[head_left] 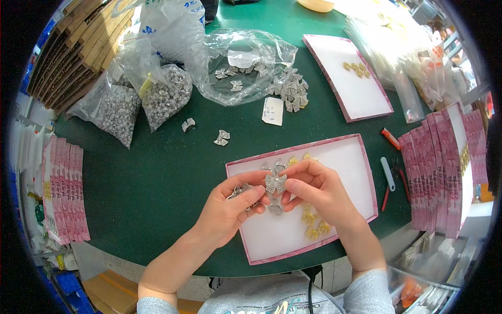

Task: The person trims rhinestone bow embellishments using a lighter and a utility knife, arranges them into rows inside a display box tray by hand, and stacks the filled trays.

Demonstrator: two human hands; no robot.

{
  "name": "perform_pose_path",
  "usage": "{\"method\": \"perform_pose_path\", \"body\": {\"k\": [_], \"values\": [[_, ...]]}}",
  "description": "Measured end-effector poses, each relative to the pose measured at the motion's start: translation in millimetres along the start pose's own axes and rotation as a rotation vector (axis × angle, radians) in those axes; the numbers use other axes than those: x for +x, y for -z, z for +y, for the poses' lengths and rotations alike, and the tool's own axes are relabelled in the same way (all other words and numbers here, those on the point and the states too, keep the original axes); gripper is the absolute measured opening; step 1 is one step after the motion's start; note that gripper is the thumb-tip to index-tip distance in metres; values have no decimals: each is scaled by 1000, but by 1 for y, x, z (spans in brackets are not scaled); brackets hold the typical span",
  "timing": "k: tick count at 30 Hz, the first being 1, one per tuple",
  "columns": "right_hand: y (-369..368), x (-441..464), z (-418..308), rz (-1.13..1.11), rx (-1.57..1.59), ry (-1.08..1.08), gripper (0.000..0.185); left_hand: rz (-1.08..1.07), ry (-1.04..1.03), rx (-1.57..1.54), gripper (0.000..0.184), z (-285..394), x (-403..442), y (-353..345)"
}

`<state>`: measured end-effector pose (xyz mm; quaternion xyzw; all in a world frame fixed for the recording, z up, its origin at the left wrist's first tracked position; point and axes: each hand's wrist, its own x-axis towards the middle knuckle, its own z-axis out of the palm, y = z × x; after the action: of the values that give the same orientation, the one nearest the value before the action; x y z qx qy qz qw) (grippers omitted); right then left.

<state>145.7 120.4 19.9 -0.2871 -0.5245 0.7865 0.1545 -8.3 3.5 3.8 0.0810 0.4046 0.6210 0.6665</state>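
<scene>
A silver, stone-studded bow-shaped ornament [275, 183] is held up between both hands over a pink-edged tray [272, 240] with a white lining. My right hand [319, 191] pinches its right side between thumb and fingers. My left hand [232, 204] touches its left side with the fingertips, while more silver ornaments [240, 191] are gathered in its curled fingers. Gold bow-shaped ornaments [312, 231] lie on the lining, partly hidden by my right hand. Another silver ornament [275, 209] shows just below the held one.
Silver pieces [293, 91] are heaped by an open clear bag [251, 42] and a paper tag [273, 111]. Two filled bags [112, 104] stand left. A second tray [361, 99] holds gold pieces. Pink trays are stacked at left [65, 191] and right [434, 172], near a blue-handled tool [387, 173].
</scene>
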Motion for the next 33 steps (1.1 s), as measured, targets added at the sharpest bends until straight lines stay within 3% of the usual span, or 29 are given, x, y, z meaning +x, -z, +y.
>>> {"method": "perform_pose_path", "body": {"k": [22, 28, 33], "values": [[1, 1, -1, 7, 33, -46, 21, 60, -86, 164, 27, -3, 1, -3], [6, -1, -2, 159, -236, 98, 17, 66, -85, 126, 27, -2, 0, -3], [6, 2, 6, 210, -626, 482, 17, 28, -111, 113, 28, -3, 1, -1]]}}
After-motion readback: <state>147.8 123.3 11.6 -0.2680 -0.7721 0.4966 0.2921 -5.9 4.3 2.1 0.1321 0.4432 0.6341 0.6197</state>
